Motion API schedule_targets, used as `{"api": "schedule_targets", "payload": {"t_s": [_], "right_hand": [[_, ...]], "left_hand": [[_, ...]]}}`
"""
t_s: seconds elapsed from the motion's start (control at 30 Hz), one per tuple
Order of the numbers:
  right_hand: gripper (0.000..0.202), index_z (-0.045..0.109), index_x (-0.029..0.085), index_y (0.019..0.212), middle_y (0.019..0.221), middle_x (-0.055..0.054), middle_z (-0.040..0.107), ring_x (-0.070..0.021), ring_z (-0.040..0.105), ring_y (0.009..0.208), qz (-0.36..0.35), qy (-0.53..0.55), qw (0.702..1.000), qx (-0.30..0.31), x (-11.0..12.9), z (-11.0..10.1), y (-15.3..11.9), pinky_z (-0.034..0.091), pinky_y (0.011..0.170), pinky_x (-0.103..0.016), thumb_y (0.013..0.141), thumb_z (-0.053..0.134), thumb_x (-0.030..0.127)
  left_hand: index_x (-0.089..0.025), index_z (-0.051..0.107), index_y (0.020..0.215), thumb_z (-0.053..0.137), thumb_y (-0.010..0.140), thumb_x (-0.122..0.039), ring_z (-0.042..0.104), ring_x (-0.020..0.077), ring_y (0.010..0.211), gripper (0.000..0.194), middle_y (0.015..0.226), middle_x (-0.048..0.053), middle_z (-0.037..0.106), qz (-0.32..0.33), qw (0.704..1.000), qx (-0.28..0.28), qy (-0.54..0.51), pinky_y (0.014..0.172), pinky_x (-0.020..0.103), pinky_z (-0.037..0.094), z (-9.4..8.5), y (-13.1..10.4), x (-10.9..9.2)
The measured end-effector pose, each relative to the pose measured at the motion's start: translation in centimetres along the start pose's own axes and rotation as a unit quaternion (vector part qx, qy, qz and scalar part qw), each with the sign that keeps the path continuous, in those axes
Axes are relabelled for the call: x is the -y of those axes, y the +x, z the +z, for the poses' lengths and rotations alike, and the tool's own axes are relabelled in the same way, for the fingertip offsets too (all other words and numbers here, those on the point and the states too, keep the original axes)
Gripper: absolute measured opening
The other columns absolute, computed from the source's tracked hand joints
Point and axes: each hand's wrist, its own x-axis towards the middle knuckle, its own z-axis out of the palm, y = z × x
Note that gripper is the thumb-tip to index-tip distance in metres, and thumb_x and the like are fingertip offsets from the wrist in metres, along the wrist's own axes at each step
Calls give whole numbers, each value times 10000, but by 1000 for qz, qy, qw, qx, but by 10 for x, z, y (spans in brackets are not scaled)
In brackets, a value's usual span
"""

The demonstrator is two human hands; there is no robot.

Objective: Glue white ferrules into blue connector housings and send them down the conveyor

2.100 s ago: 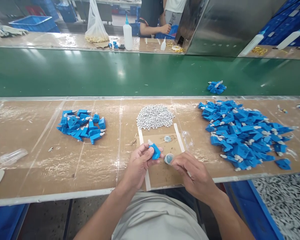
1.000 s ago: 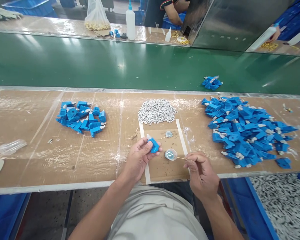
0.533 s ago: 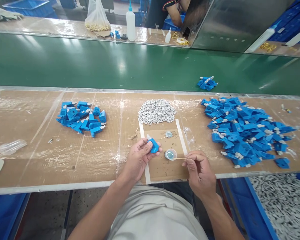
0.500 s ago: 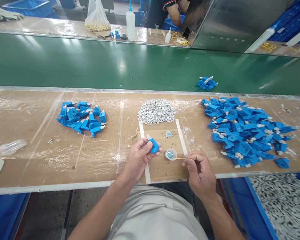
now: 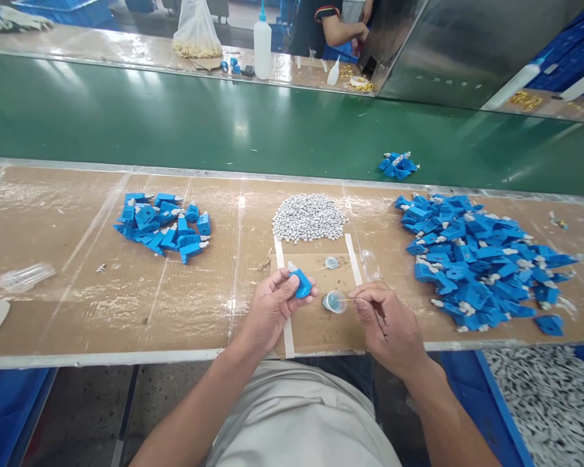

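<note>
A blue plastic part (image 5: 302,284) with a pale tip is pinched between the thumb and fingers of my left hand (image 5: 271,306). To its right, my right hand (image 5: 388,324) closes its fingertips on a thin wooden stick (image 5: 349,299). The stick's far end reaches over a small clear cup (image 5: 334,301) with bluish contents; whether it touches them I cannot tell. Just behind the cup lies a small round bluish dish (image 5: 331,263) with another thin stick. A heap of small grey-white pieces (image 5: 309,218) sits farther back.
Blue parts are piled at the left (image 5: 163,224) and, in a larger heap, at the right (image 5: 477,259). A green belt (image 5: 175,117) runs behind the cardboard-covered table, bearing a small blue cluster (image 5: 399,165). Beyond stand a white bottle (image 5: 262,48) and a person's arm (image 5: 343,31).
My right hand has shifted slightly up and left with the stick, whose angle over the cup has changed. My left hand keeps the blue part nearly in place. The view has tilted slightly.
</note>
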Motion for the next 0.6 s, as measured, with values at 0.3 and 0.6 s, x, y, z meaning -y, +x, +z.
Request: {"api": "schedule_targets", "payload": {"t_s": [0.3,0.6], "right_hand": [[211,481,218,1025,919,-60,562,-220,556,860,-56,-50,996,49,1,0,5,467,740,-359,966,491,17],[219,478,222,1028,919,-60,544,-223,554,856,-57,-56,995,61,1,2,7,472,752,-367,963,487,13]], "left_hand": [[-104,622,1024,765,864,-292,731,185,877,285,961,100,719,-2,1000,14,-7,749,237,578,-1,-1,0],[-117,637,1015,774,857,-278,730,178,879,264,956,92,721,-5,1000,11,-15,739,234,583,-1,-2,1]]}}
